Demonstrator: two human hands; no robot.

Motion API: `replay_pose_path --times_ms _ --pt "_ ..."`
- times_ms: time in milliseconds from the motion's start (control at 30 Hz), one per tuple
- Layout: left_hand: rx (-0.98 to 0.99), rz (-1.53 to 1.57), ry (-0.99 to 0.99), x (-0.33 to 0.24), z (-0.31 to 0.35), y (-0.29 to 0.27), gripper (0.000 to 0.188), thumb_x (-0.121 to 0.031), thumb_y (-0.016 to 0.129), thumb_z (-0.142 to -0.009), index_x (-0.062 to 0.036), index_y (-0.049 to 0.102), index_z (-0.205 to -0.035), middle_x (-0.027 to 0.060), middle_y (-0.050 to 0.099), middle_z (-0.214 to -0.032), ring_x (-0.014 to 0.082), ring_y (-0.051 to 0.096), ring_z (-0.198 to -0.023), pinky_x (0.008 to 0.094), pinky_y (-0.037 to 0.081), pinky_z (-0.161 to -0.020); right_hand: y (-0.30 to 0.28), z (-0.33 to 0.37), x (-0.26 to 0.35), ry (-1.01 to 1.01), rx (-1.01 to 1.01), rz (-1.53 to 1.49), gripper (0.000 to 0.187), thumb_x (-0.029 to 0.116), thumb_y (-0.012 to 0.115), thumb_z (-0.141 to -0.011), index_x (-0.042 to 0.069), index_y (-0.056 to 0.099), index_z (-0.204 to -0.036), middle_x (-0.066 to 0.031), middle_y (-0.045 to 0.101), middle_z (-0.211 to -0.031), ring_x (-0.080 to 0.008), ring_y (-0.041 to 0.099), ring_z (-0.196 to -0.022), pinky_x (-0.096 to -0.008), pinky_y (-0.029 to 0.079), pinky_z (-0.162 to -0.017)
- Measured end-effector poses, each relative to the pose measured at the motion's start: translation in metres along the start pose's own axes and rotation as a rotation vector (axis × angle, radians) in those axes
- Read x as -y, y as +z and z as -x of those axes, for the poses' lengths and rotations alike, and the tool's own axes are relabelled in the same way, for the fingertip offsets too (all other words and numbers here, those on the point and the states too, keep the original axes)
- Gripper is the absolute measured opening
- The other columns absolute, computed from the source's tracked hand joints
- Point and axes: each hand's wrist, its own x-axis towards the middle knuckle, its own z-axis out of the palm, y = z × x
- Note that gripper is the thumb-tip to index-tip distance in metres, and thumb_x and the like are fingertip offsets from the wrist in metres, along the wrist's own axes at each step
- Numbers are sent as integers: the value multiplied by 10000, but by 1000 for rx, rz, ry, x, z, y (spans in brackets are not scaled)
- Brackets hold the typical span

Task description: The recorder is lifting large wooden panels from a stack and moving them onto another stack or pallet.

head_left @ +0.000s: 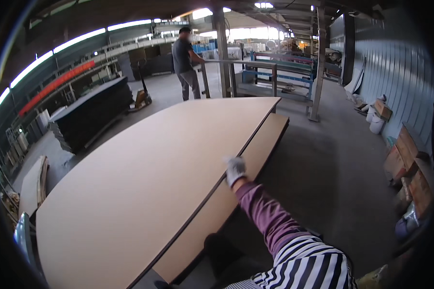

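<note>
My right hand (236, 169), in a whitish work glove, is closed on the long dark edge of a large beige board (149, 164). My right arm reaches forward to it in a purple sleeve under a black-and-white striped one. This top board lies shifted to the left over another beige board (267, 137), whose right-hand strip shows beneath it. My fingertips are partly hidden at the edge. My left hand is out of the picture.
Beyond the boards, a person (184, 65) stands by a metal frame (253, 65). A dark sheet stack (91, 113) and a pallet jack (142, 98) are at left. Steel posts (317, 72) rise ahead. Buckets (376, 124) and wooden pieces (410, 154) line the right wall.
</note>
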Motion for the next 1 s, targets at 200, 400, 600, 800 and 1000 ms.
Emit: replay_pose_path --times_ms 200,400,600,800,1000 --pt "269 726 -936 170 73 186 435 -420 539 -851 -46 575 -1070 117 620 -962 264 579 -807 321 501 -673 -3 245 -107 -571 733 877 227 223 616 -760 21 635 -859 -132 654 -854 -230 606 -763 -365 465 -657" --pt "58 331 -362 108 119 189 459 -333 556 -844 14 529 -1145 194 593 -1079 308 602 -938 425 546 -731 -47 139 -211 843 103 22 247 128 589 -779 74 549 -1017 -81 594 -952 -235 582 -843 -408 479 -701" --pt "-72 -98 -89 231 -21 138 376 -222 542 -801 6 551 -1100 86 618 -951 181 582 -809 319 481 -709 -121 139 -216 847 188 1 286 222 501 -851 75 540 -1094 -115 612 -949 -286 625 -721 -384 503 -494" --pt "255 -320 -211 241 3 250 353 -178 575 -816 43 561 -1090 81 622 -946 161 581 -811 283 457 -745 -120 67 -339 897 -57 173 355 371 520 -851 95 543 -1073 -123 617 -939 -297 588 -586 -427 431 -387" --pt "251 -688 -209 317 -30 268 408 -255 582 -773 71 584 -1019 135 642 -928 227 599 -859 311 441 -773 -101 67 -348 1097 241 709 405 414 549 -864 107 537 -1128 -87 608 -1001 -257 593 -855 -440 464 -718"
